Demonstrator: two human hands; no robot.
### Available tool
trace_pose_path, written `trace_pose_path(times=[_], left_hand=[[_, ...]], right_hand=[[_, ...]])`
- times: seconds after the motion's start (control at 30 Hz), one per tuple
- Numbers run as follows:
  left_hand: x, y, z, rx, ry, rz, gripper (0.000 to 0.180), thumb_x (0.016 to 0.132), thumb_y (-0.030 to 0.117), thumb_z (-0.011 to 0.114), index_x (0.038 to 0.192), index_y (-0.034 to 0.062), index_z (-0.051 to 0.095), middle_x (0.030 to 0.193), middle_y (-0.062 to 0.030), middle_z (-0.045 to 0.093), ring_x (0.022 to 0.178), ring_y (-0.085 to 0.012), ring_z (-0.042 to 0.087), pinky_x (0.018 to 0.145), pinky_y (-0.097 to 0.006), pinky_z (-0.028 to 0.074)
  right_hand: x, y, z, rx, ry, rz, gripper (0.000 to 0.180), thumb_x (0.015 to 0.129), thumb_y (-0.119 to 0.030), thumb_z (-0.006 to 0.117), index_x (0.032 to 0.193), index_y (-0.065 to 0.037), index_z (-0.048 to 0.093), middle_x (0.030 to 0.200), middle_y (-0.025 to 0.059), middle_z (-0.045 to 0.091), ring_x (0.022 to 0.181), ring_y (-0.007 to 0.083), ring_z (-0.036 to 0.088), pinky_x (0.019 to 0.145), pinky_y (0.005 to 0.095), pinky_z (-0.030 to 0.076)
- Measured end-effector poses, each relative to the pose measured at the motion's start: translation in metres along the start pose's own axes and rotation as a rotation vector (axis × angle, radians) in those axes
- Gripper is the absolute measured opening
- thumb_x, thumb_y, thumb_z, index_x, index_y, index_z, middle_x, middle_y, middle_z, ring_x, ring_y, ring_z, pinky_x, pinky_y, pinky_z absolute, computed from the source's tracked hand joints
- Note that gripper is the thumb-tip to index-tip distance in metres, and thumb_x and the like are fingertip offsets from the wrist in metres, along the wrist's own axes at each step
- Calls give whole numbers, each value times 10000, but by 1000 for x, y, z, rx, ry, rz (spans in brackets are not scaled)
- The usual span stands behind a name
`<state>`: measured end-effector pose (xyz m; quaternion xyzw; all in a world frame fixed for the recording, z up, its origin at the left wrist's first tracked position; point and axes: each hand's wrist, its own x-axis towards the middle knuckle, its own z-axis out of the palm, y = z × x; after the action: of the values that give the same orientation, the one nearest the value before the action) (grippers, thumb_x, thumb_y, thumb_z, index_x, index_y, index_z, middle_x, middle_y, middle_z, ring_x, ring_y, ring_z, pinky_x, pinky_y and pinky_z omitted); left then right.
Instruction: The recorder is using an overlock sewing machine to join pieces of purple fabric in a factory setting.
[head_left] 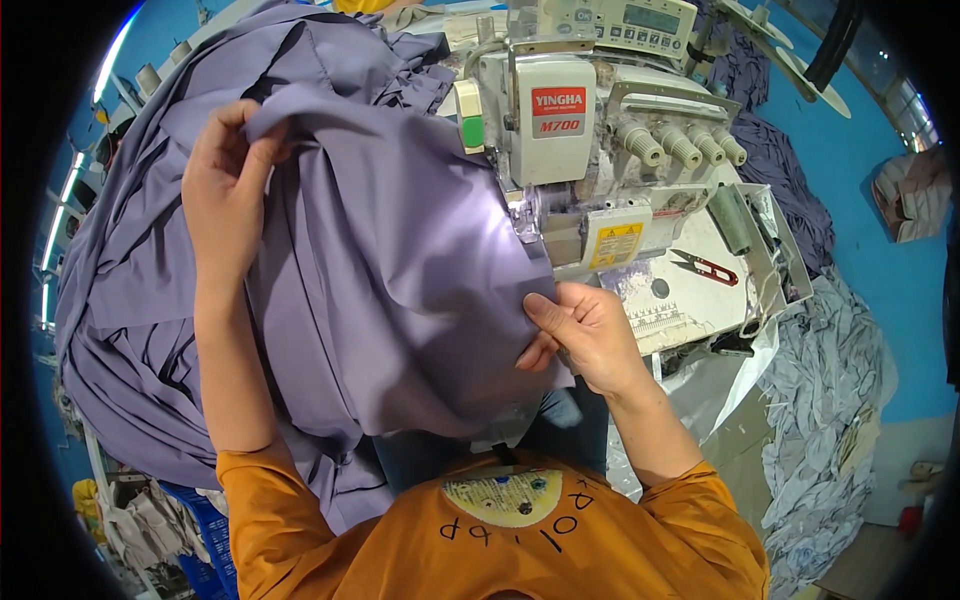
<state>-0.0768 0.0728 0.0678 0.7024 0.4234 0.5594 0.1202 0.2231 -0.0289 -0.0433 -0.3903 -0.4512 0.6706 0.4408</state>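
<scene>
Orange shirt (420, 550) closest; left hand (228, 180) pinches the top fold of smooth, matte purple cloth (400, 240), which drapes in soft curves between the hands, right edge up by the boxy white sewing machine (555, 140). Right hand (592, 335) grips that edge, thumb on top. I'd keep tension light and even, edge flat, folds clear.
</scene>
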Motion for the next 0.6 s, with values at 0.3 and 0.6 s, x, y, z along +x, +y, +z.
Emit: trace_pose_path(times=[0.3,0.6], left_hand=[[83,-26,-8,99,-67,177,234,921,146,599,1102,-2,590,915,-48,666,829,-109,658,795,-222,491],[-25,46,65,391,-348,620,416,748,160,708,1144,65,622,1228,-123,585,1185,-323,517,1003,-413,384]], right_hand=[[0,-4,6,58,36,11,276,947,-238,595,924,37,611,710,83,642,562,173,663,476,239,521],[-2,0,-6,64,35,47,318,957,-294,576,948,21,616,755,80,650,601,172,670,522,242,526]])
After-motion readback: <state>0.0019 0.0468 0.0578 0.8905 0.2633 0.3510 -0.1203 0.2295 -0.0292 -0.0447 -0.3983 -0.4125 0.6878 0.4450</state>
